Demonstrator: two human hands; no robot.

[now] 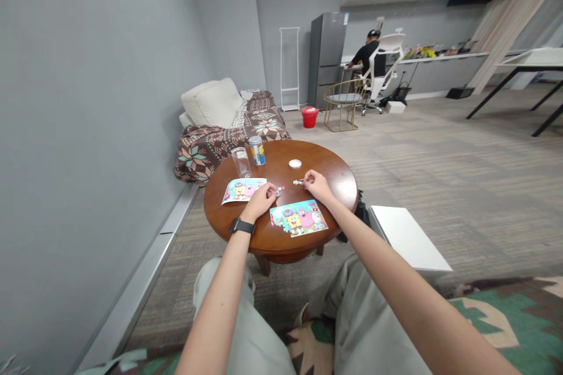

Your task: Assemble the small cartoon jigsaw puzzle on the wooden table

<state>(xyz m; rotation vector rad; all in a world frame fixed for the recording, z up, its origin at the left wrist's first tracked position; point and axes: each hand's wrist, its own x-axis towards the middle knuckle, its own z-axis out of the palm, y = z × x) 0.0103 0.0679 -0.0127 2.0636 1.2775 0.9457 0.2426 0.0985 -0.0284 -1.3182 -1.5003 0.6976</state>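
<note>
My left hand (262, 198), with a dark watch on the wrist, is over the round wooden table (240, 225), fingers pinched at a small jigsaw piece (279, 190). My right hand (316, 184) pinches another small jigsaw piece (298, 181) just above or on the tabletop. Between my forearms lies a partly assembled jigsaw puzzle (303, 220) with cartoon figures; its left edge is ragged. A printed picture sheet (240, 190) of the same scene lies partly beneath or behind my left hand.
Farther back on the table are a clear glass (241, 163), a colourful tin (257, 151) and a round lid (295, 163). A white-topped box (409, 234) stands at the right. A covered couch (264, 117), a red bucket (309, 118) and a seated person (369, 53) are beyond.
</note>
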